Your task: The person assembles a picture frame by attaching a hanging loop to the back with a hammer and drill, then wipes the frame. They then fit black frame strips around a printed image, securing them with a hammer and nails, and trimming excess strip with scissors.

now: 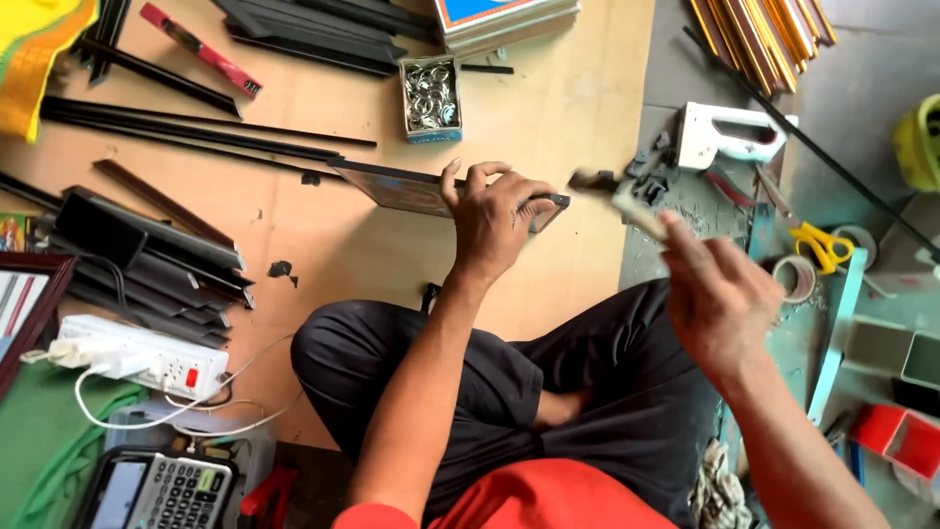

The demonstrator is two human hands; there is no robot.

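Left hand palm-down, gripping picture frame | right hand raised, clutching blurred hammer

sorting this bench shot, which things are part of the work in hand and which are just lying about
In hand:
- small picture frame under left hand
- hammer, blurred, in right hand

Lying about:
- box of metal rings
- staple gun
- yellow scissors
- power strip
- calculator

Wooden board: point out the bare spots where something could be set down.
The wooden board is bare between the box of rings and its right edge, and between the frame under the left hand and the knee. The left side, by the black strips, and the floor around the staple gun are crowded.
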